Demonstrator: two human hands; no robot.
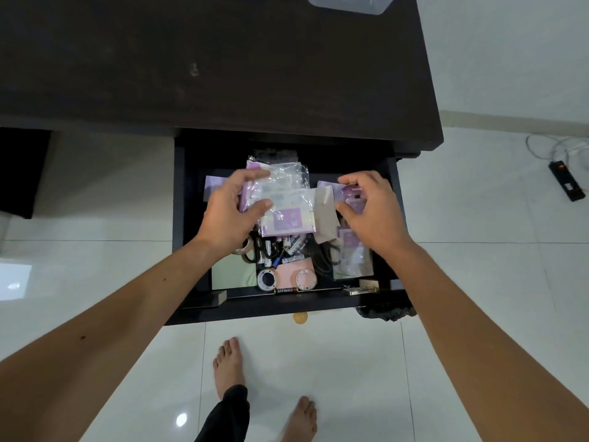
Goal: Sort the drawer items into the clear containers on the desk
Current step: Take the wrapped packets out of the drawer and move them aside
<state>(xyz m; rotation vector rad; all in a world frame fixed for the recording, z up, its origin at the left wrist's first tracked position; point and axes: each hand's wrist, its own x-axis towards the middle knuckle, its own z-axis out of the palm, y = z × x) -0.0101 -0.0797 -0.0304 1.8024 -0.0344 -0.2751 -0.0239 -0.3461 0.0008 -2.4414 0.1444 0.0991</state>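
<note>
The dark drawer (185, 224) is pulled out under the desk and crammed with items. My left hand (229, 215) grips a stack of clear plastic packets with purple cards (287, 205) by its left edge, thumb on top. My right hand (373, 208) hovers over more purple packets (350, 189) at the drawer's right, fingers curled, thumb and fingertips close to one; whether it pinches one is unclear. Below lie loose batteries (291, 247), two tape rolls (267, 279), a pink pad (288, 271), a green pad (231, 272) and black scissors (256, 250).
A clear container (350, 3) stands at the far edge of the dark desk (223, 74). A black power strip (566, 181) with white cables lies on the white tiled floor to the right. My bare feet (228, 368) stand in front of the drawer.
</note>
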